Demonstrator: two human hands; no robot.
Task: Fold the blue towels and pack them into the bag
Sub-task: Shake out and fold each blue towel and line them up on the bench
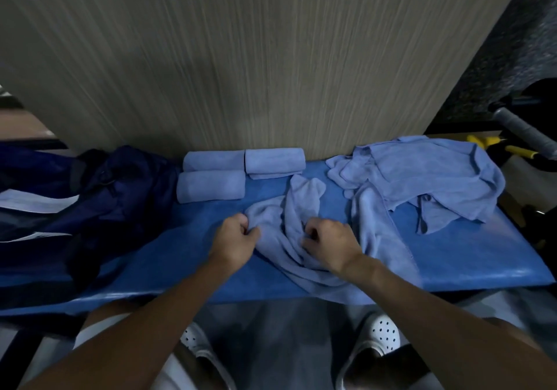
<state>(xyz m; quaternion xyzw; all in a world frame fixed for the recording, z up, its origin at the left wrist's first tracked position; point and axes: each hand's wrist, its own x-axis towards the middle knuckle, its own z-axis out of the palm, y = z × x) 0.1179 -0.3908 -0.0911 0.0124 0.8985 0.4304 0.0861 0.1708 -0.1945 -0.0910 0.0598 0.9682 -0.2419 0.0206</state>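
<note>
A crumpled light-blue towel (289, 224) lies in the middle of the blue padded bench (470, 257). My left hand (236, 236) grips its left edge with curled fingers. My right hand (331, 243) grips a fold near its centre. Three folded towels (211, 189) sit in a group at the back of the bench against the wall. A heap of unfolded blue towels (428, 178) lies at the back right. The dark navy bag (99, 196) slumps on the bench's left end.
A striped beige wall panel (271, 58) stands right behind the bench. At the far right are a grey wrapped handle (524, 132) and yellow-handled tools (494, 145). My feet in white perforated shoes (382, 332) are below the bench's front edge.
</note>
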